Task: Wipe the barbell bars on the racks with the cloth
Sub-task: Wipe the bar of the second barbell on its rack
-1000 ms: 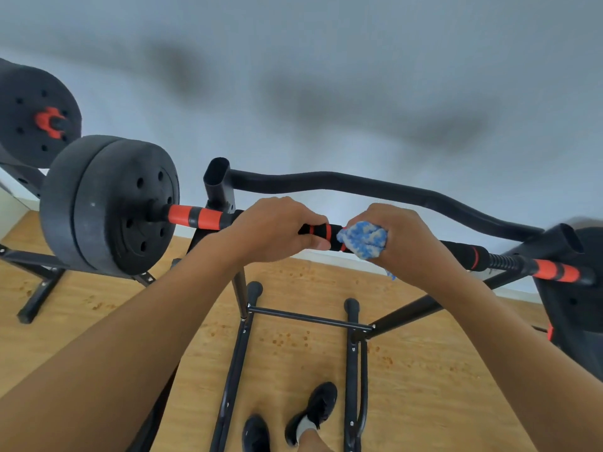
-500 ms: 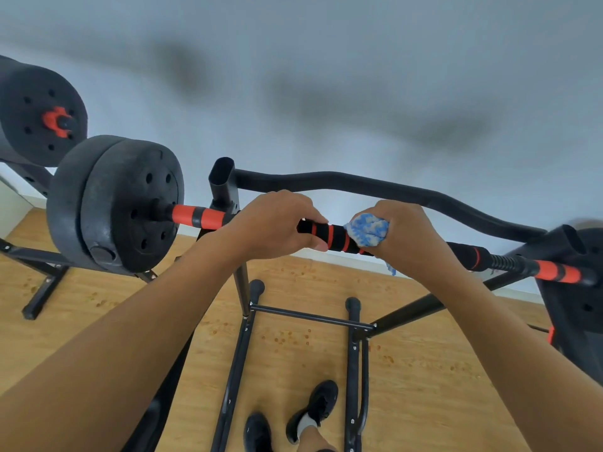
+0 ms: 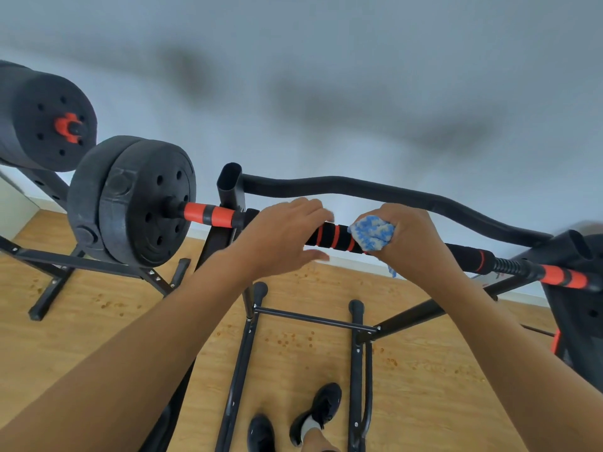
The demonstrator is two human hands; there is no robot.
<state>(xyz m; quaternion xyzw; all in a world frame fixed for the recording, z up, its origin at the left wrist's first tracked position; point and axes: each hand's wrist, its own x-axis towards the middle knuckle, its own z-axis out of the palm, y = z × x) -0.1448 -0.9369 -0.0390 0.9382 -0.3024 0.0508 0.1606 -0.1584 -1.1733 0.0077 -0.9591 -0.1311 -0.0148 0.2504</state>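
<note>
A black barbell bar [image 3: 332, 236] with orange rings lies across the black rack [image 3: 230, 185] at chest height. My right hand [image 3: 414, 239] grips a blue-and-white cloth [image 3: 372, 233] wrapped around the bar's middle grip. My left hand [image 3: 280, 236] hovers at the bar just left of the cloth. Its fingers stretch out above the bar and its thumb lies below, loosened from the bar and blurred. Black weight plates [image 3: 137, 203] sit on the bar's left end.
A curved black bar [image 3: 391, 194] runs behind the barbell between the rack posts. A second loaded barbell [image 3: 49, 122] rests on another rack at far left. Another plate [image 3: 584, 308] shows at the right edge. My shoes [image 3: 313, 415] stand on the wooden floor between the rack's base rails.
My left hand has loosened its grip and opened around the bar. My right hand with the cloth has slid slightly right, uncovering more of the striped grip.
</note>
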